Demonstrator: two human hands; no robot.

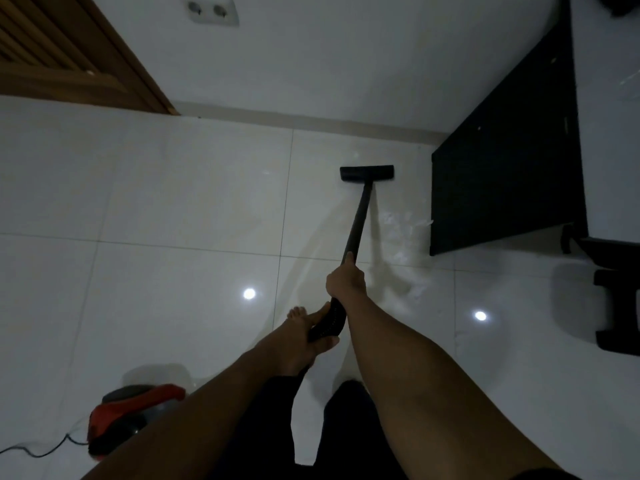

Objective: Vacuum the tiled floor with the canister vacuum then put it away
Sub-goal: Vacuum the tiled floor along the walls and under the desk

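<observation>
A black vacuum wand [358, 220] runs forward from my hands to a flat black floor nozzle [367, 173] resting on the glossy white tiled floor [173, 209] near the back wall. My right hand [346, 277] grips the wand higher up. My left hand [304, 336] holds the black ribbed hose end [327, 323] just behind it. The red and grey canister vacuum [128, 415] sits on the floor at lower left, partly hidden by my left forearm, with its black cord [38, 450] trailing left.
A black cabinet panel [502, 168] stands right of the nozzle, beside a white surface. Black furniture legs [616, 306] are at far right. A wooden door [69, 53] and a wall socket [211, 10] are at the back. My bare foot [298, 313] shows behind my left hand.
</observation>
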